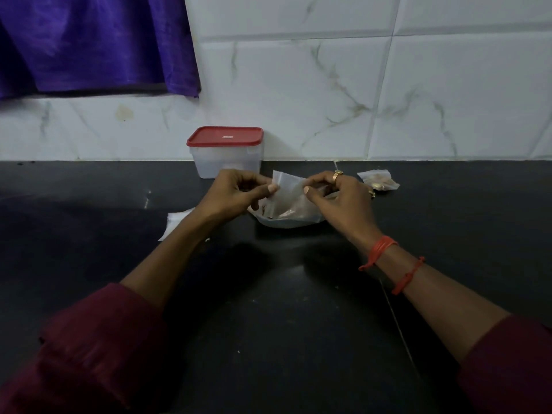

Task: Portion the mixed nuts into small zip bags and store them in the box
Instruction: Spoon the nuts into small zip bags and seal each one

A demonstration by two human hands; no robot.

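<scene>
A small clear zip bag is held up between both hands above the black counter. My left hand pinches its left top edge and my right hand pinches its right top edge. Under the bag lies a larger clear bag of mixed nuts, partly hidden by my hands. A filled small zip bag lies to the right by the wall. The clear plastic box with its red lid shut stands against the wall behind my left hand.
Flat empty zip bags lie on the counter under my left forearm. The black counter meets a white tiled wall. A purple cloth hangs at the upper left.
</scene>
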